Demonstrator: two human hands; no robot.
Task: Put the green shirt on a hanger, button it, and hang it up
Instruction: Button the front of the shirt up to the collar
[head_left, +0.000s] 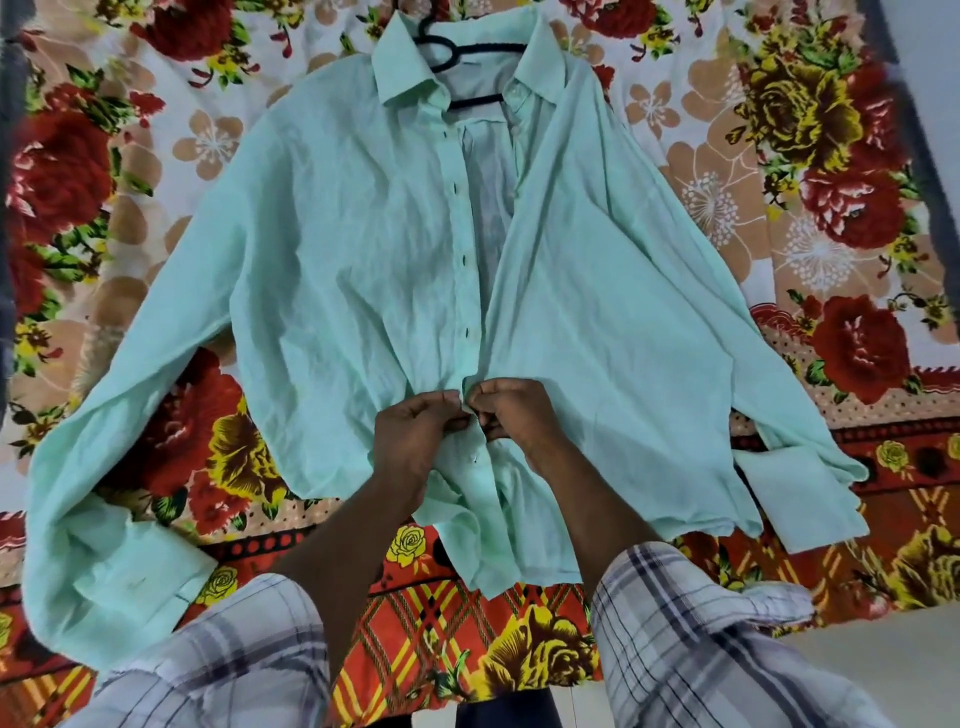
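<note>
Head view: the pale green crumpled cotton shirt (337, 249) lies flat, with the thin black hanger (470, 51) inside its collar, well beyond the hands. Left hand (415, 436) and right hand (511, 413) each pinch a front edge, drawing the two together between them, likely to fasten a lower button.

The one head-worn wide-angle camera looks forward and steeply down, from close above, onto a red, yellow and cream floral cloth sheet (831, 156). The pale green button-up cloth shirt (337, 234) fills most of the frame, with its collar and the black hooked hanger (470, 49) at the top edge and its hem nearest the viewer. Grey plaid sleeves (223, 654) enter from the bottom edge. The left hand (415, 431) and right hand (511, 415) meet just below centre. The side edges curve and darken.
</note>
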